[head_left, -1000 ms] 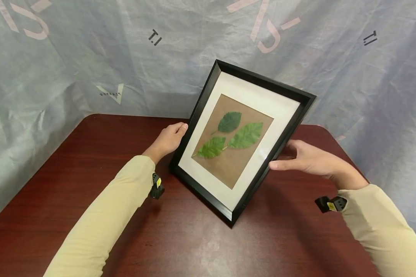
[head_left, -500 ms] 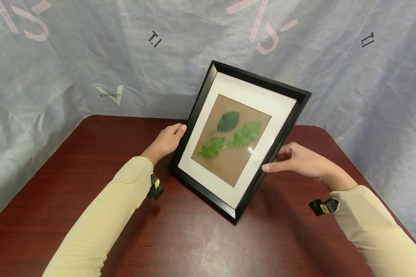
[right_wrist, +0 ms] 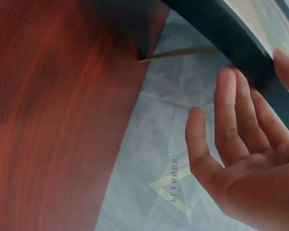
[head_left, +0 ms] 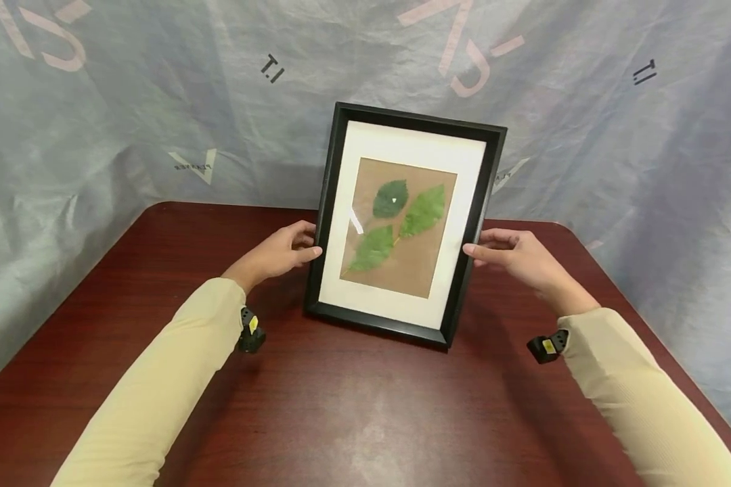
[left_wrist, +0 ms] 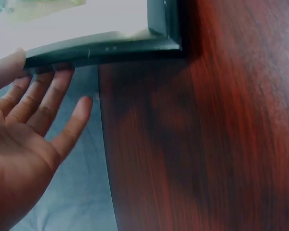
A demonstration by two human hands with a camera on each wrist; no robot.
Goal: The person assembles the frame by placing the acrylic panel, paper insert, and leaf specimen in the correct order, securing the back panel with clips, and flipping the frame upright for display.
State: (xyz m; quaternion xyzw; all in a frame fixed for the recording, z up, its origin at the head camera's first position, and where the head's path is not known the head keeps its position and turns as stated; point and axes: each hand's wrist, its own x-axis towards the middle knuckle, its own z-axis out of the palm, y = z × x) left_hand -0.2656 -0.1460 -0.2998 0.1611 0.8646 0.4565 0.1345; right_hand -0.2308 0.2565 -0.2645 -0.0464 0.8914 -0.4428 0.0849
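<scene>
A black picture frame [head_left: 496, 169] with a white mat and several green leaves [head_left: 425, 211] on a brown backing faces me, leaning back and slightly tilted sideways. My left hand [head_left: 275, 253] pinches its left edge, thumb at the front. The right hand [head_left: 526, 262] holds the opposite edge the same way. Fingertips of the left hand [left_wrist: 29, 125] meet the frame's side in the left wrist view, with the little finger apart. In the right wrist view, a thin strip [right_wrist: 183, 51] sticks out behind the frame. Whether the bottom edge fully touches the table cannot be told.
The dark red wooden table [head_left: 365, 412] extends around the frame on all sides. Behind it hangs a grey printed sheet [head_left: 231, 101], close to the table's back edge. A small black camera [head_left: 252, 330] sits at the left wrist and another camera [head_left: 547, 347] at the right.
The frame has turned counterclockwise from a strong slant to nearly upright, its lower right corner rising. My left hand has moved slightly down the view, the right hand up and left.
</scene>
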